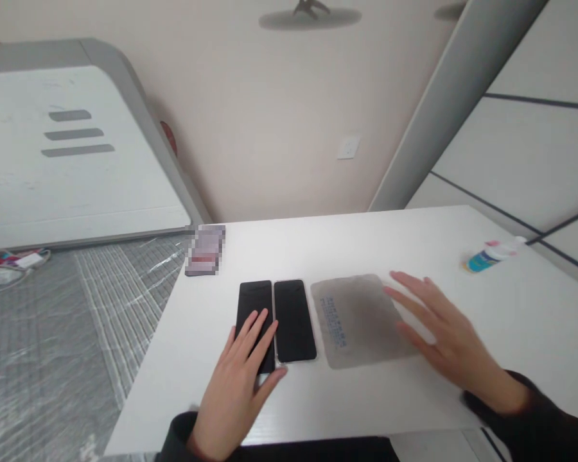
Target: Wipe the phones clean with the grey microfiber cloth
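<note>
Two black-screened smartphones lie side by side on the white table. Over the left smartphone (pixel 255 296) rests my left hand (pixel 241 375), fingers spread and covering its lower part. The right smartphone (pixel 295 321) has a pale, clear-looking edge and sits just beside those fingertips. To the right of the phones a flat grey cloth (pixel 361 321) with blue printed writing is spread out. My right hand (pixel 438 324) is at the cloth's right side, fingers apart and nothing in them; whether it touches the cloth I cannot tell.
A bottle with a blue-green label (pixel 484 260) lies on its side at the right of the white table (pixel 279 410). A blurred pinkish item (pixel 205 250) is at the far left corner. Behind stand a wall with a socket (pixel 349 147) and a white headboard-like panel (pixel 77 186).
</note>
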`<state>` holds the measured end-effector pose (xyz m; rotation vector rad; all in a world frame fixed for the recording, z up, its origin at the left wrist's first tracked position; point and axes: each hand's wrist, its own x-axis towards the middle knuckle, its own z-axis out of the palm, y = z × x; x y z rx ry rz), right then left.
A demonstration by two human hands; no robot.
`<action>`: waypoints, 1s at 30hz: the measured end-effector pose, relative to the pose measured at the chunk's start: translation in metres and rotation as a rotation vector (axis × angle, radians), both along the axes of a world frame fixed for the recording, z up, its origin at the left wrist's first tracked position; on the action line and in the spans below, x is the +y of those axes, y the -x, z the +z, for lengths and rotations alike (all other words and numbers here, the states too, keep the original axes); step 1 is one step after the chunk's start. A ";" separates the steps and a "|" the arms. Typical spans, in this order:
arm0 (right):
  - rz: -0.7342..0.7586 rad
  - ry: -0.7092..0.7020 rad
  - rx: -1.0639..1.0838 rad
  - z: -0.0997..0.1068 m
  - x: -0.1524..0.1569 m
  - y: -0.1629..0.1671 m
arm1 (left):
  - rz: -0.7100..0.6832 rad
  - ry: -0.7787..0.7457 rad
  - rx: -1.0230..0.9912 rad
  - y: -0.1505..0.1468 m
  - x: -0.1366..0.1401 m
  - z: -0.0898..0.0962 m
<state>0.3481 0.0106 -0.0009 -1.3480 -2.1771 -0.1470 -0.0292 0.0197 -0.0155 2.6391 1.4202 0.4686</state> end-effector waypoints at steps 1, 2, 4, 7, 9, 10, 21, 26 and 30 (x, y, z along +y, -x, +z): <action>0.062 0.072 -0.070 -0.006 0.002 0.010 | -0.004 -0.010 0.000 0.000 0.000 0.000; 0.121 0.135 -0.126 -0.013 0.005 0.017 | -0.007 -0.021 0.004 0.000 0.000 0.000; 0.152 0.221 -0.159 -0.023 0.007 0.022 | -0.009 -0.050 0.022 0.001 -0.003 0.001; -0.002 0.203 -0.008 -0.028 0.014 0.011 | 0.029 -0.117 0.043 0.006 -0.013 0.003; -0.139 0.187 0.104 -0.025 0.024 0.000 | 0.099 -0.153 0.021 0.011 -0.023 0.003; -0.187 0.203 0.146 -0.024 0.031 -0.004 | 0.151 -0.162 0.000 0.014 -0.027 0.002; -0.231 0.359 0.420 0.031 0.062 0.012 | 0.490 -0.175 -0.175 0.025 -0.036 -0.003; -0.253 0.110 0.596 0.070 0.056 0.071 | 0.513 -0.171 -0.196 0.021 -0.039 -0.004; 0.364 0.390 0.349 0.058 0.066 0.145 | 0.520 -0.154 -0.231 0.019 -0.041 -0.005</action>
